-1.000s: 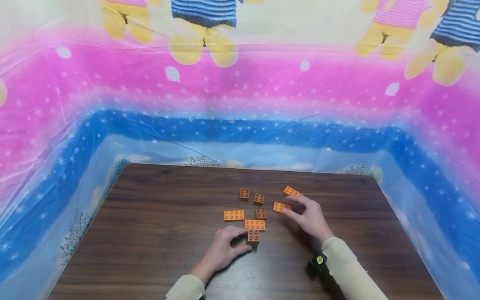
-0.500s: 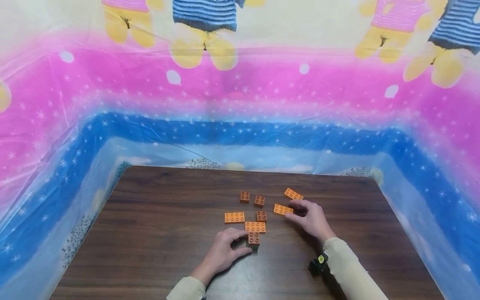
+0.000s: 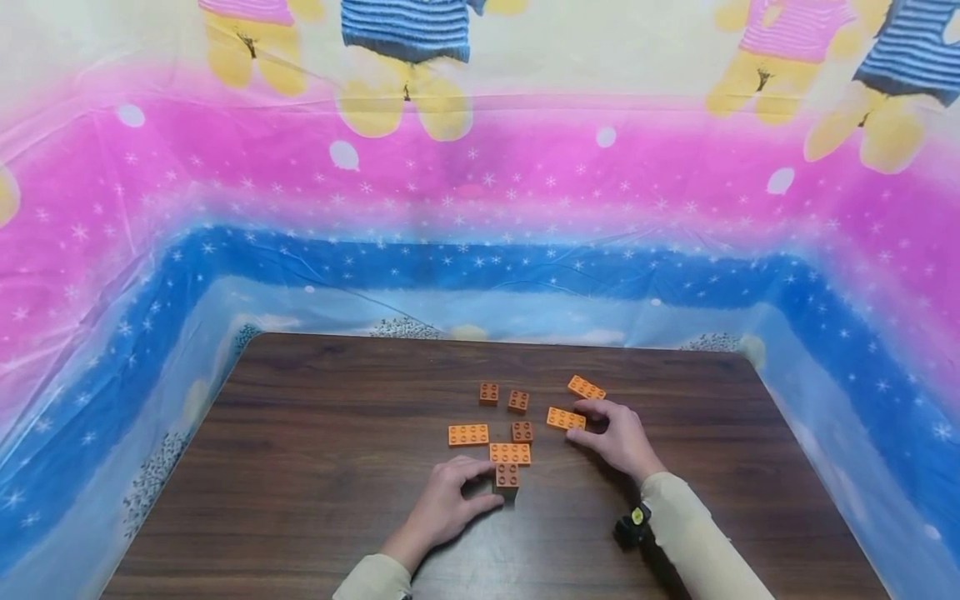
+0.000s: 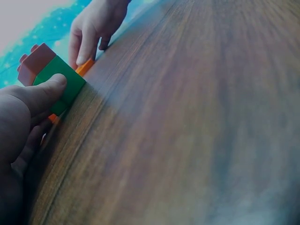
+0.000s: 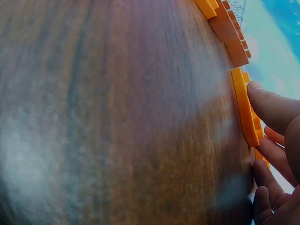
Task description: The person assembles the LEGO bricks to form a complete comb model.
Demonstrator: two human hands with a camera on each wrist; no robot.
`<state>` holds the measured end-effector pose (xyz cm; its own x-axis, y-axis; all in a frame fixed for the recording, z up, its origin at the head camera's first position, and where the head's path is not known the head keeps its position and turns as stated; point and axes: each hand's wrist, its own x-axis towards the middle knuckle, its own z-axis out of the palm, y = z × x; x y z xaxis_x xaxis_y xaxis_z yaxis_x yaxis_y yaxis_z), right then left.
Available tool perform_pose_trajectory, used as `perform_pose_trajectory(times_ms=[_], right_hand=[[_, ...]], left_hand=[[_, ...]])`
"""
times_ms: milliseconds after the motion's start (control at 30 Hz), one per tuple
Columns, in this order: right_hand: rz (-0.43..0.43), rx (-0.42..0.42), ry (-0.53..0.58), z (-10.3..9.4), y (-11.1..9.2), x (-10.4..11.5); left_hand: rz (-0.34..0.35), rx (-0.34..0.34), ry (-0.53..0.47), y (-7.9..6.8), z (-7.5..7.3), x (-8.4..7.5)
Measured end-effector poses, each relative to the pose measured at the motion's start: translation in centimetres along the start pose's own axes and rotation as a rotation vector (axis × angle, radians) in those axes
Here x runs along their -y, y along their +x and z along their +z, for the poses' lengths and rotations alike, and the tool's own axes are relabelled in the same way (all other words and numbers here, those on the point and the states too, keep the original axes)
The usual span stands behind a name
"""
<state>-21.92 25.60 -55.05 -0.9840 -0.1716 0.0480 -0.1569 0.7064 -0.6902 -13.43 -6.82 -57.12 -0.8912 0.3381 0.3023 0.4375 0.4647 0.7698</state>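
In the head view my left hand point(image 3: 442, 504) holds a small stack at the front of the brick group. A brown four-stud toy brick point(image 3: 507, 476) tops it, and the left wrist view shows a green brick point(image 4: 70, 86) under the brown one, my thumb pressed against the green side. My right hand point(image 3: 624, 439) pinches a thin orange eight-stud brick point(image 3: 565, 418), lying on the table to the right. In the right wrist view the thumb touches this orange brick point(image 5: 243, 108) on its studded side, while other fingers lie behind it, partly hidden.
Just beyond the stack lies an orange brick point(image 3: 510, 453), with another orange brick point(image 3: 468, 434) to its left. Brown bricks point(image 3: 522, 432) sit farther back. One more orange brick point(image 3: 587, 387) lies behind my right hand. A printed cloth point(image 3: 465, 262) surrounds the brown table point(image 3: 300, 467).
My right hand has drawn back slightly toward me, so the orange brick behind it shows more fully. The left hand and the stack stay in place. The head view tilts a little.
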Motion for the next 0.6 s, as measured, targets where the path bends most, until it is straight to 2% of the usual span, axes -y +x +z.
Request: perform_pose_trajectory(times_ms=[600], right_hand=[[-0.036, -0.032, -0.048, 0.79, 0.31, 0.37]], left_hand=[[-0.006, 0.005, 0.011, -0.03, -0.04, -0.12]])
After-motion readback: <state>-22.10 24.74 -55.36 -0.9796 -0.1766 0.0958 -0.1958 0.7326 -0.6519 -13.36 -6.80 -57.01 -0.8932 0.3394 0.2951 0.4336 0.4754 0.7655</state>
